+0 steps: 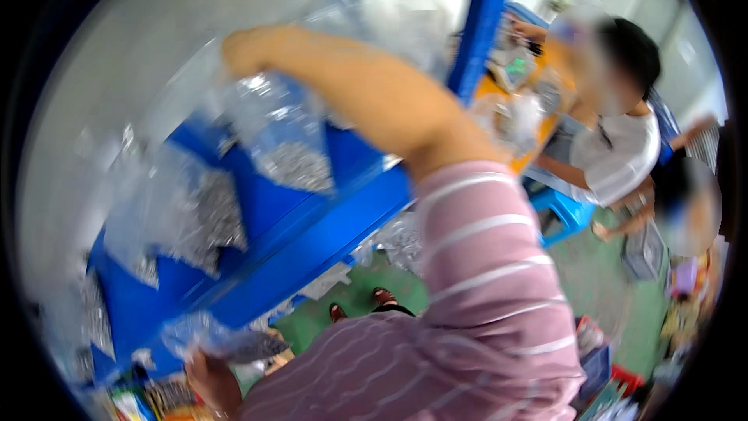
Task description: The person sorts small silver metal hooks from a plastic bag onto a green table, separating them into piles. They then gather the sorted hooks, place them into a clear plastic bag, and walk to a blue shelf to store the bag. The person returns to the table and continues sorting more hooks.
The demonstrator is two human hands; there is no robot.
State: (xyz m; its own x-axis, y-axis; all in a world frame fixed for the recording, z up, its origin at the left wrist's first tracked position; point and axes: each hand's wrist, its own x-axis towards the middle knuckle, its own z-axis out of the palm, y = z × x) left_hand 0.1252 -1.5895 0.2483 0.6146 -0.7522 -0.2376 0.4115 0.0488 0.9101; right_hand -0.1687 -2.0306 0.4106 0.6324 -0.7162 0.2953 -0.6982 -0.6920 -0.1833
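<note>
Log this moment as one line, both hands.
left hand: holding clear bag | right hand: at second clear bag, grip blurred | blue shelf: more bags

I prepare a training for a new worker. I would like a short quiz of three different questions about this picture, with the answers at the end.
1. Multiple choice: what colour is the shelf? A) Red B) Blue C) Yellow
2. True or false: the left hand holds a clear bag with dark contents.
3. Short answer: which hand is nearer the top edge of the picture, and what is close to it?

Key:
1. B.
2. True.
3. The right hand; another clear bag, with grey contents, is close to it. Blur hides its exact grip.
</note>
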